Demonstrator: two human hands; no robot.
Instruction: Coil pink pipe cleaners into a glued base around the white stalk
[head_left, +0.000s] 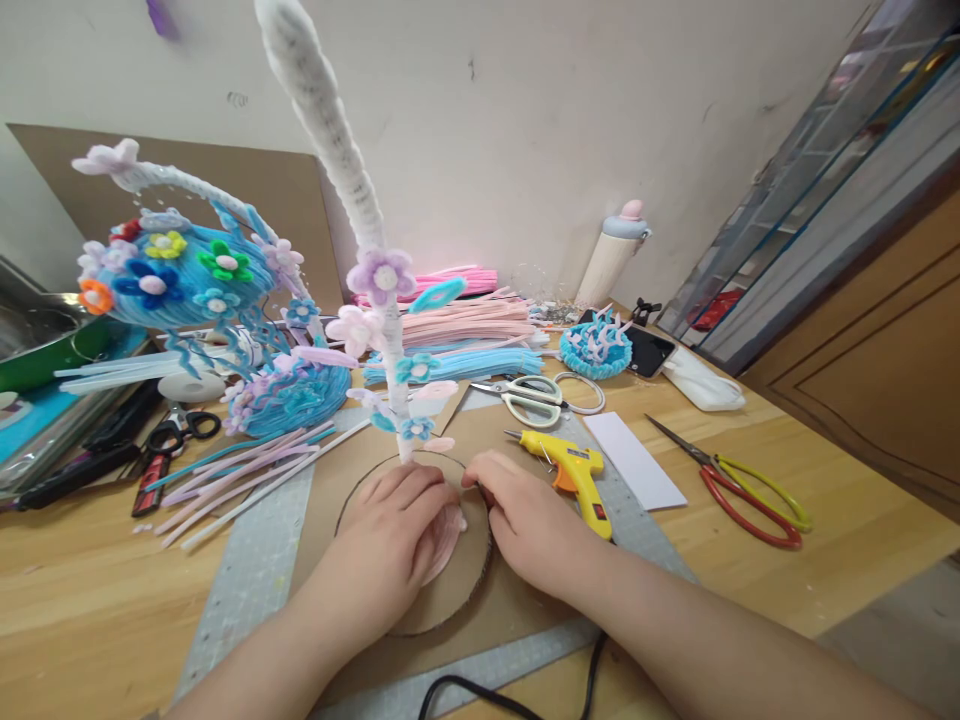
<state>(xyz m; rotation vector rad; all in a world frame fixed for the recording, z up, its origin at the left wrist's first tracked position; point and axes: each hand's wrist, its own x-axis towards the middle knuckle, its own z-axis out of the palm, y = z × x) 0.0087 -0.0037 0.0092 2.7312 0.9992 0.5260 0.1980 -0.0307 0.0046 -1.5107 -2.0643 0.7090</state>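
A round cardboard disc (457, 592) with a dark cut edge lies in front of me. On it stands a tall white pipe-cleaner stem (397, 360), decorated with purple, pink and blue flowers and leaves. My left hand (401, 525) curls over the stem's foot and a pink pipe-cleaner coil (448, 545), hiding most of the coil. At the disc's right rim is my right hand (517, 510), its fingers bent and closed on the edge, thumb and fingertips partly hidden. Just beyond it rests a yellow glue gun (574, 475).
A cardboard sheet and grey cutting mat (240, 580) lie underneath. Red-and-yellow scissors (739, 490) and a white card (634, 460) are to the right. Pipe-cleaner bundles (465, 330) lie behind; a blue flowered pipe-cleaner model (195, 275) stands left. A black cord (480, 685) crosses the front.
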